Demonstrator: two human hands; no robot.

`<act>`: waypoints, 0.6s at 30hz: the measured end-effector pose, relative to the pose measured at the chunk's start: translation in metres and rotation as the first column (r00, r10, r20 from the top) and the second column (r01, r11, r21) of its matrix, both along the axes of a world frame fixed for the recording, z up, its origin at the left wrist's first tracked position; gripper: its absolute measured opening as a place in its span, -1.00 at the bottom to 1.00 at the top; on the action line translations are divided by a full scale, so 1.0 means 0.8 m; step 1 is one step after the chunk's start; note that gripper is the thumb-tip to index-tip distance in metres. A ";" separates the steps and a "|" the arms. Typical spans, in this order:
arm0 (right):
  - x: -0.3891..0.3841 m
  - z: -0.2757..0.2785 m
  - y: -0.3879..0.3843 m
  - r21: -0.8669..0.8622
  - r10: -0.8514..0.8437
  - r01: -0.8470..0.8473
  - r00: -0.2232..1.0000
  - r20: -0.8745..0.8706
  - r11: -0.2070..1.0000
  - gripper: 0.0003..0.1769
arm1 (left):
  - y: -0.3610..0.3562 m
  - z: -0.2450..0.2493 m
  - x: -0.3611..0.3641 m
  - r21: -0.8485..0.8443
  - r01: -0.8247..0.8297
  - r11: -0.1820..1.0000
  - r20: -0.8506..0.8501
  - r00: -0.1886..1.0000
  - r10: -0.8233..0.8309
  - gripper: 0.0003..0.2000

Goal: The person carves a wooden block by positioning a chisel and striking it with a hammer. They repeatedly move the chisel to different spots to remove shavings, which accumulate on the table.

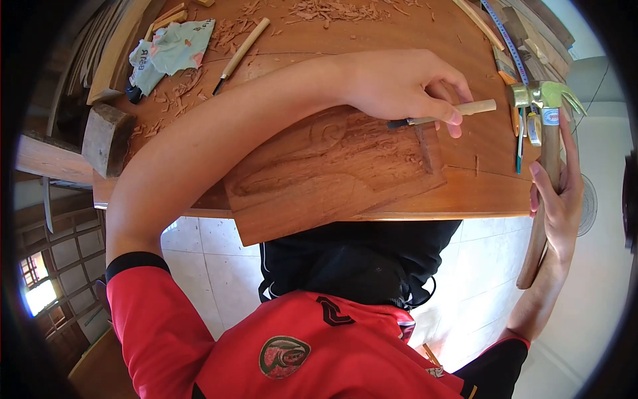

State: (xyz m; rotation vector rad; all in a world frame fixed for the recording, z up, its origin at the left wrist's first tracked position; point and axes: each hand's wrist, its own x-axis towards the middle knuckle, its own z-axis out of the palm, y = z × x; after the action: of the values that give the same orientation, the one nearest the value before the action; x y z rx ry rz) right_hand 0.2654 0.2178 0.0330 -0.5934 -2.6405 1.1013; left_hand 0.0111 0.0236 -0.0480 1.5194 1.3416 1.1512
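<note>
My left hand (415, 86) is above the right part of a carved wooden board (319, 173), its fingers closed round a chisel (482, 107) with a pale wooden handle. The chisel's dark end points left over the board. At the far right my right hand (561, 199) grips the wooden handle of a hammer (551, 149), whose metal head is up beside the table's right edge. The board lies tilted on the table, and its lower left corner juts past the front edge.
A second chisel (242, 56) and a crumpled cloth (179, 48) lie at the upper left, near a wooden block (106, 138). Wood shavings (332, 9) are scattered at the back. A measuring tape (505, 36) and several tools line the right side of the table (399, 33).
</note>
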 end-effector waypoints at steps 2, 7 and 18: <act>-0.002 -0.002 -0.016 0.012 -0.002 0.002 1.000 0.021 1.000 -0.16 | 0.000 0.001 -0.001 0.000 0.008 1.000 -0.075 0.997 -0.008 -0.58; -0.001 -0.005 -0.006 0.007 0.005 -0.005 0.999 -0.035 1.000 -0.19 | 0.004 -0.013 -0.003 0.111 0.030 0.993 -0.131 0.991 -0.016 -0.60; 0.003 -0.006 -0.007 0.012 -0.016 0.017 0.999 -0.050 1.000 -0.16 | 0.000 -0.003 0.002 0.005 -0.018 1.000 0.074 0.997 0.018 -0.65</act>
State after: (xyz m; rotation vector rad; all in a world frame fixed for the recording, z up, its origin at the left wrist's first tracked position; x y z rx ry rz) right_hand 0.2675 0.2120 0.0282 -0.5773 -2.5936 1.0805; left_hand 0.0123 0.0237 -0.0501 1.4568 1.3062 1.2116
